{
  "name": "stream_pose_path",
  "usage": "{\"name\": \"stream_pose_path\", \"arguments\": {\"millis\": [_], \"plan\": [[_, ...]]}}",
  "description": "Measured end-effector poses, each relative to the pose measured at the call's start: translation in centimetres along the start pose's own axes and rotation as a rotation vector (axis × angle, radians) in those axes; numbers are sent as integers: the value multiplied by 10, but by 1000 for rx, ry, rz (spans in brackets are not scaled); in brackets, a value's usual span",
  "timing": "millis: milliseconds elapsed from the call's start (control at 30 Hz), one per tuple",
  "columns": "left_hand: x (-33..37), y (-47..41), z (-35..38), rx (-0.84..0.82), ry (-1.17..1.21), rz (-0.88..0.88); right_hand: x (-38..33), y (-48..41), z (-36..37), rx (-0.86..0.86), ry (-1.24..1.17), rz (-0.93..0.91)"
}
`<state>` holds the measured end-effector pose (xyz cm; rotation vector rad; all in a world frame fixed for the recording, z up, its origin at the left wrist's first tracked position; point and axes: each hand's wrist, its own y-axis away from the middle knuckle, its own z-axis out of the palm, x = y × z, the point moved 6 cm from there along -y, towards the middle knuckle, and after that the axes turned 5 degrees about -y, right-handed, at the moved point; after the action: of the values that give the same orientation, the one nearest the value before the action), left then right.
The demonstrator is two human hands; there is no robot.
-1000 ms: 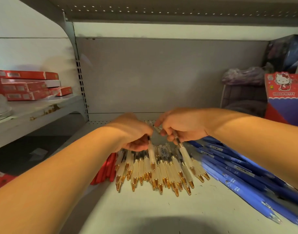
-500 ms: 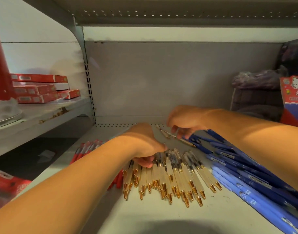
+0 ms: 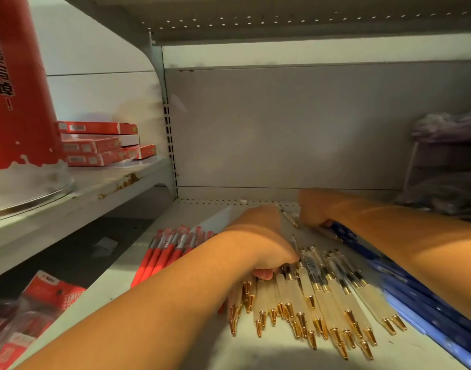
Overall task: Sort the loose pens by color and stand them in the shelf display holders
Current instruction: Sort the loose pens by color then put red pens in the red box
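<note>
Pens (image 3: 322, 295) at lower centre are gripped by left hand (image 3: 261, 244); right hand (image 3: 313, 209) hides its hold; best keep tips level.

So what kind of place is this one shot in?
Probably a stationery shop aisle: metal retail shelf, loose red pens, white-and-gold pens and blue pens grouped on it, and red boxes stacked on the neighbouring shelf.

left forearm (image 3: 162, 303): bare | right forearm (image 3: 405, 236): bare | left hand (image 3: 261, 241): bare | right hand (image 3: 313, 209): bare
</note>
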<state>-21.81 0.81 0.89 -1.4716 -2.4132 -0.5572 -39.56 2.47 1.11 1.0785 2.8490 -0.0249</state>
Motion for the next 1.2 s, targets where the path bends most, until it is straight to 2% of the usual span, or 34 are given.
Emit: {"name": "stream_pose_path", "arguments": {"millis": [100,267,500,633,767,933,1033,1200], "plan": [[2,2,-9,127,-40,49,-6,-9,-6,73,-114,-21],[6,1,-15,293,-130,109,-18,-17,8,76,-123,-53],[6,-7,7,165,-167,168,-4,-10,11,85,-185,9],[7,-8,10,128,-182,183,4,10,-6,41,-378,20],[7,-9,7,128,-179,190,15,53,-27,73,-601,5],[9,-10,16,52,-161,196,26,125,-20,-107,-725,21],[14,-9,14,82,-197,205,20,154,-9,-223,-775,26],[18,-8,10,186,-184,216,9,176,-6,-164,-784,-48]]}}
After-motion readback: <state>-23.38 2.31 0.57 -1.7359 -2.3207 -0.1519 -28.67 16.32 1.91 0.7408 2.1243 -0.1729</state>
